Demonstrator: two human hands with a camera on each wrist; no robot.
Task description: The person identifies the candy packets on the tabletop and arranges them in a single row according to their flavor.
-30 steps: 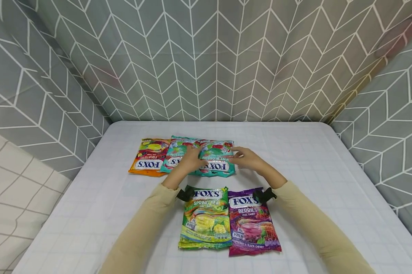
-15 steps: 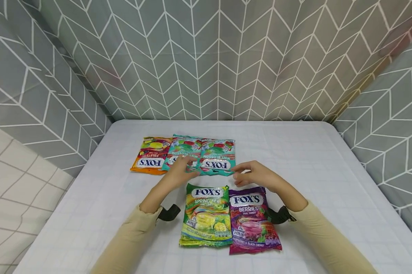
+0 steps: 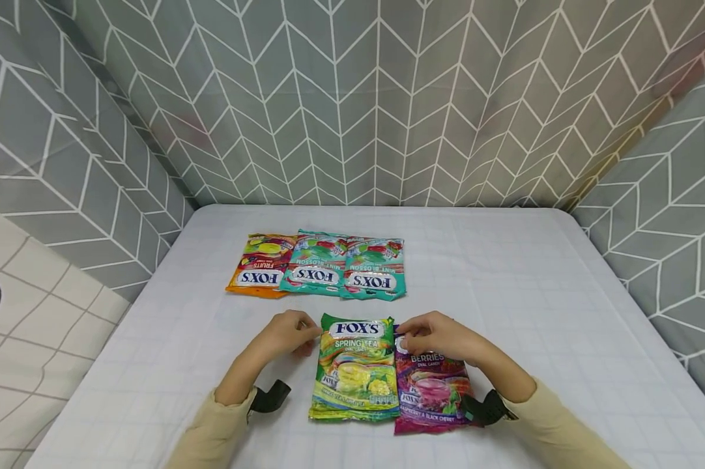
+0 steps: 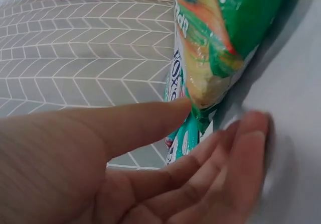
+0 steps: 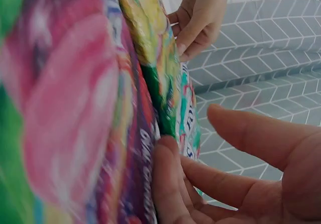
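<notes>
A green and yellow bag of Fox's Spring Tea candy lies face up in the head view, label towards me. Its upper left corner meets the thumb tip of my left hand, whose fingers curve loosely near the table with a gap to the thumb, as the left wrist view shows. Right beside it lies a purple bag of Fox's Berries candy. My right hand is over its top end and hides part of the logo. In the right wrist view its fingertips rest at the purple bag, the thumb standing apart.
Farther back are an orange and red Fruits candy bag and two teal Mint Blossom bags, the middle one and the right one, upside down to me. The white-covered table ends at a grey patterned curtain.
Both hands have come back towards me from the teal bags to the top ends of the green and purple bags. The bags keep their places.
</notes>
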